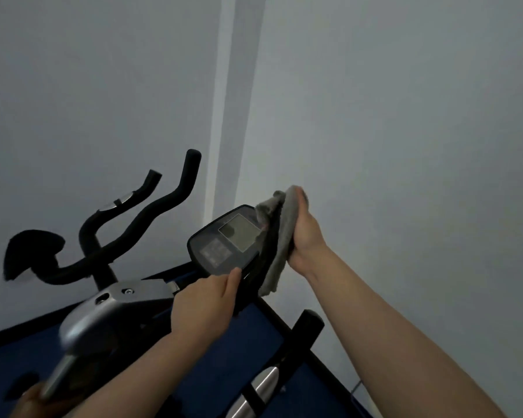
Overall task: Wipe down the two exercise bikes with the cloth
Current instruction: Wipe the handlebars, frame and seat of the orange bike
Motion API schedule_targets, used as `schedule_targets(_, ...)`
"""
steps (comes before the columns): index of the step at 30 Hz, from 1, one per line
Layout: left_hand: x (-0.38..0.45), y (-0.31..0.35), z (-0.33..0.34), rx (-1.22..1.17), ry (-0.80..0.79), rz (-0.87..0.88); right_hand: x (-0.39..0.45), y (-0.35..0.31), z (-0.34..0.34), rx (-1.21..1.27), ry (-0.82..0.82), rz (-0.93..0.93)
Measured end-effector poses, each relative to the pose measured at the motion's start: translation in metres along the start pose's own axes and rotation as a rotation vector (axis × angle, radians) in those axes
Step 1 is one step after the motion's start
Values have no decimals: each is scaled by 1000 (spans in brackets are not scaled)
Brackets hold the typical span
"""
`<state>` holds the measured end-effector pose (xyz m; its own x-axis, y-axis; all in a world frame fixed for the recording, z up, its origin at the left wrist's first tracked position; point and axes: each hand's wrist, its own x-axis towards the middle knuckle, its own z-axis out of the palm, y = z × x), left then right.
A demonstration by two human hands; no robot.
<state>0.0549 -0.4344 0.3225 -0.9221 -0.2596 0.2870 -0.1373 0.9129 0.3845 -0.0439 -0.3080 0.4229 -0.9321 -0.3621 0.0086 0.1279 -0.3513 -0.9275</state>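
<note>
Handlebars (151,218) rise left of the console (224,241), whose lower edge the left hand (206,303) pinches with curled fingers, while the right hand (307,239) grips the cloth (280,245) against the console's right edge.

Two bare forearms, sleeveless to the frame edge — ringless hands (206,300)

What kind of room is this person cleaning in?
Probably a small gym or home workout corner: a black exercise bike console with a grey screen, curved black padded handlebars, and a dark blue floor.
</note>
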Motion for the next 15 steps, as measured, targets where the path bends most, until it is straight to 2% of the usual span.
schedule_targets(3,-6,5,1,85,24,-15,6,7,-6,169,-40,92)
schedule_targets(8,-7,8,3,92,43,-83,13,11,-3,109,89,113)
schedule_targets(13,-9,8,3,117,87,-83,22,1,0,150,78,-27)
schedule_targets(15,-9,8,6,137,107,-43,16,21,-8,207,70,-1)
